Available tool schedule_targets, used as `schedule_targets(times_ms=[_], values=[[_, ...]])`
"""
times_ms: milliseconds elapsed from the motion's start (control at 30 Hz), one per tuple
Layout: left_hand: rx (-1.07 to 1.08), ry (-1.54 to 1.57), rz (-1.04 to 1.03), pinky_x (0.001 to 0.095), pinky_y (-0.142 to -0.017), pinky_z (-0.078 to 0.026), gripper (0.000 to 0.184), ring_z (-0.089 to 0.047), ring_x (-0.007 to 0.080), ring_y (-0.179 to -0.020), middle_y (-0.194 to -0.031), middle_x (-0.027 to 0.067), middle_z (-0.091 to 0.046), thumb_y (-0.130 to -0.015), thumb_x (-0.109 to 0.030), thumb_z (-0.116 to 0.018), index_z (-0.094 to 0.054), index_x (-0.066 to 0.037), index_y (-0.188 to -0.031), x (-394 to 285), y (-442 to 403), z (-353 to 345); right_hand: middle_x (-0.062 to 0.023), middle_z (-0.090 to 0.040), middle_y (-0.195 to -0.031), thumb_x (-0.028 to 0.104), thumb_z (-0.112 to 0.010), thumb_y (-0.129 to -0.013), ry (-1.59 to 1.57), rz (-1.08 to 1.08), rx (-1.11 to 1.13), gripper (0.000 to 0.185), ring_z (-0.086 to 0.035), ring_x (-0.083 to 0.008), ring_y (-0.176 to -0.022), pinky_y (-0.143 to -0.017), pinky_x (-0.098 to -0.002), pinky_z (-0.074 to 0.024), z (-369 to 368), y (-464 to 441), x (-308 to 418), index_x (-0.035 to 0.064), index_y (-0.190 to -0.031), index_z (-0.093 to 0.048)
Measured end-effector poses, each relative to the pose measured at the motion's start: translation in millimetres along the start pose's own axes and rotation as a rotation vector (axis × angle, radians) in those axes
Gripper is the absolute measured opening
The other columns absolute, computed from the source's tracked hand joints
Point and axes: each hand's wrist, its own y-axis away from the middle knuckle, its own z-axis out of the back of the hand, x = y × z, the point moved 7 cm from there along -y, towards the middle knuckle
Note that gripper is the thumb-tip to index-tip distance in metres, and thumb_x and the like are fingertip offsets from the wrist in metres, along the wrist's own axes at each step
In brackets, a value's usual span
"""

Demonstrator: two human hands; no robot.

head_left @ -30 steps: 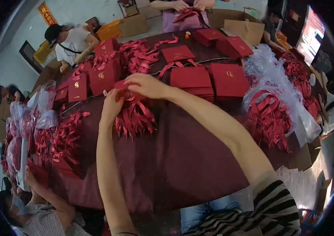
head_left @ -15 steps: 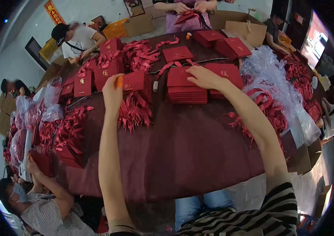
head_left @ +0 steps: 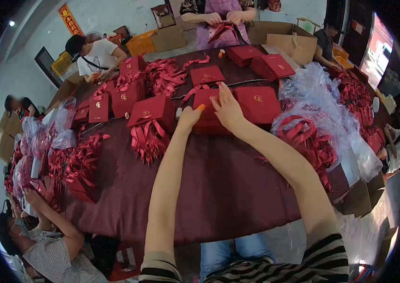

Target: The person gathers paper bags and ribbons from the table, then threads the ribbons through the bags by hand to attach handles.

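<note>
Orange crate (head_left: 141,43) beside cardboard box (head_left: 168,38); orange banner (head_left: 70,20) on wall (head_left: 115,16)

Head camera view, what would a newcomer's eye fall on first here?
Most likely the red bags with gold marks, piled mid-table, where the left hand and right hand are at one stack. The orange tip on the left thumb stands out there too. Next might come the clear plastic heaped on the right side of the dark red table.

Wkshp: ppl (head_left: 98,59) round tbl (head_left: 219,188), bags (head_left: 257,111), cardbd ctns (head_left: 292,46).
</note>
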Motion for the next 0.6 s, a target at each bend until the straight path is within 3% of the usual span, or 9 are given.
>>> schedule_targets(times_ms=[100,367,433,467,533,567,600], values=[[-0.035,0.052,0.1,0.0402,-0.095,-0.042,0.087,-0.052,0.0341,-0.118,-0.129,0.0263,-0.051,-0.08,-0.061,-0.059,-0.05,0.015,-0.122,-0.5,-10.7,-0.9,-0.0179,-0.039,-0.143,0.045,-0.034,-0.097,-0.009,-0.051,-0.037,0.06,-0.02,-0.0339,-0.14,-0.115,-0.0534,0.0017,5.6,8.6,-2.1,0.0066,-0.143,-0.033],[0.017,0.291,0.199,0.0401,-0.096,-0.041,0.089,-0.05,0.0307,-0.12,-0.133,0.0214,-0.05,-0.074,-0.059,-0.068,-0.051,0.011,-0.126,24.2,-56.3,-20.8,-0.0197,-0.049,-0.133,0.046,-0.044,-0.093,-0.142,-0.113,-0.19,0.061,-0.025,-0.0328,-0.138,-0.115,-0.0529,-0.0022,6.6,17.1,-5.0,0.0026,-0.136,-0.044],[-0.051,0.358,0.281,0.0388,-0.099,-0.039,0.071,-0.049,0.0276,-0.121,-0.133,0.0174,-0.051,-0.081,-0.05,-0.066,-0.055,0.004,-0.125,21.2,-43.3,-18.5,-0.0208,-0.049,-0.132,0.044,-0.045,-0.092,-0.209,-0.126,-0.198,0.06,-0.027,-0.033,-0.137,-0.115,-0.0536,-0.0037,6.3,18.2,-5.9,0.0019,-0.135,-0.045],[-0.048,0.351,0.287,0.0388,-0.099,-0.039,0.071,-0.049,0.0276,-0.121,-0.133,0.0174,-0.051,-0.081,-0.05,-0.066,-0.055,0.004,-0.125,25.2,-43.2,-16.9,-0.0208,-0.049,-0.132,0.044,-0.045,-0.092,-0.217,-0.125,-0.194,0.06,-0.027,-0.033,-0.137,-0.115,-0.0536,-0.0037,4.4,18.8,-5.3,0.0019,-0.135,-0.045],[0.181,0.715,0.16,0.0378,-0.105,-0.032,0.048,-0.048,0.0254,-0.122,-0.134,0.0118,-0.051,-0.089,-0.038,-0.06,-0.059,-0.005,-0.124,29.7,-58.1,-31.5,-0.0226,-0.049,-0.131,0.043,-0.047,-0.092,-0.212,-0.129,-0.309,0.059,-0.028,-0.0339,-0.136,-0.114,-0.0555,-0.0048,6.1,20.3,-6.4,0.0019,-0.134,-0.045],[0.272,0.766,0.153,0.0374,-0.109,-0.025,0.036,-0.042,0.0234,-0.127,-0.137,0.0078,-0.048,-0.093,-0.028,-0.054,-0.06,-0.012,-0.125,-16.4,-5.9,-14.8,-0.0226,-0.049,-0.131,0.043,-0.047,-0.092,-0.22,-0.129,-0.301,0.059,-0.028,-0.0339,-0.136,-0.114,-0.0555,-0.0048,4.4,22.3,-6.8,0.0019,-0.134,-0.045],[0.277,0.763,0.162,0.0374,-0.109,-0.025,0.036,-0.042,0.0234,-0.127,-0.137,0.0078,-0.048,-0.093,-0.028,-0.054,-0.06,-0.012,-0.125,-20.6,0.8,-11.8,-0.023,-0.049,-0.13,0.043,-0.047,-0.091,-0.258,-0.14,-0.339,0.059,-0.028,-0.0342,-0.136,-0.114,-0.0563,-0.0048,6.3,25.2,-9.1,0.0024,-0.134,-0.045]])
